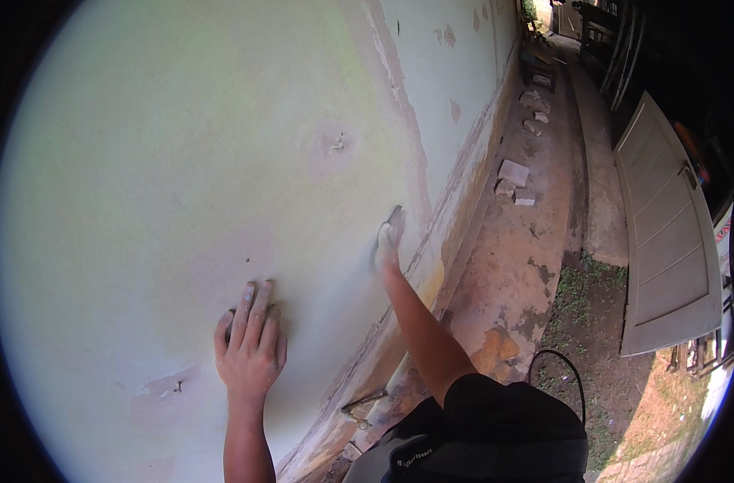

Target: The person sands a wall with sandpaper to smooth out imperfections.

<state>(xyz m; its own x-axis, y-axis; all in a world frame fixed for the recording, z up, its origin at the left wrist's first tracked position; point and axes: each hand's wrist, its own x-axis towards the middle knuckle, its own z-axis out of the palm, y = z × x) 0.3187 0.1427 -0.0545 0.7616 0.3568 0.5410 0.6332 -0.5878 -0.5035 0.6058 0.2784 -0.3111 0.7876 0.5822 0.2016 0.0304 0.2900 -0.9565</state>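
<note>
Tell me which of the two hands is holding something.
The right hand: a flat grey object juts out beyond it. The left hand, open against the wall, holds nothing.

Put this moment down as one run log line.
left hand: open, against wall | right hand: holding flat tool at wall | panelled door: off to the right

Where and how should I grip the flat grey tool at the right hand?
Probably by its lower end, coming from below: the right hand wraps that part of the flat grey tool, while the thin upper end sticks out past the fingers along the wall. Whether the covered part has a handle is hidden.
</note>
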